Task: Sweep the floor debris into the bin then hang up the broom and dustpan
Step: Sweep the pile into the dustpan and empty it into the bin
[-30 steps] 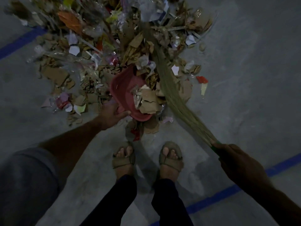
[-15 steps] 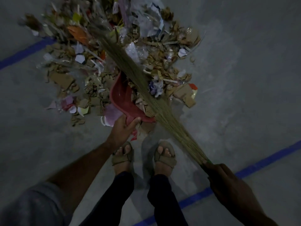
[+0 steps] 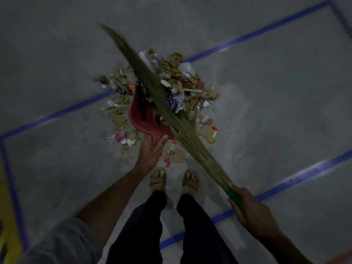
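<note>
Dim shot looking straight down at a grey concrete floor (image 3: 276, 115) crossed by blue tape lines (image 3: 253, 33). Left hand (image 3: 150, 149) clenched around the short handle of a red dustpan (image 3: 142, 119), thumb up along the handle, pan resting on the floor with its open mouth facing away into the debris pile (image 3: 182, 80). Right hand (image 3: 253, 210) wrapped tight around the green handle end of a grass broom (image 3: 171, 113), so that grip is grasping the broom. Broom runs on a long diagonal from lower right to upper left, crossing right over the pan's right edge and over the rubbish, with the feathery tip blurred well past the far side of the heap. Pile is mostly torn brown cardboard, dry leaves, white paper scraps, a few pink and red bits and some crinkly plastic, bunched around and beyond the pan, with smaller scraps trailing back toward the feet. Two feet in tan sandals (image 3: 158, 178) just behind the pan, dark trousers (image 3: 194, 221) below them, grey sleeve (image 3: 62, 244) at lower left. Something yellow (image 3: 7, 216) along the left edge, too dark and cropped to say what. A bluish printed wrapper sits in the heap beside the bristles, but no brand, label or lettering readable anywhere at this light and blur.
</note>
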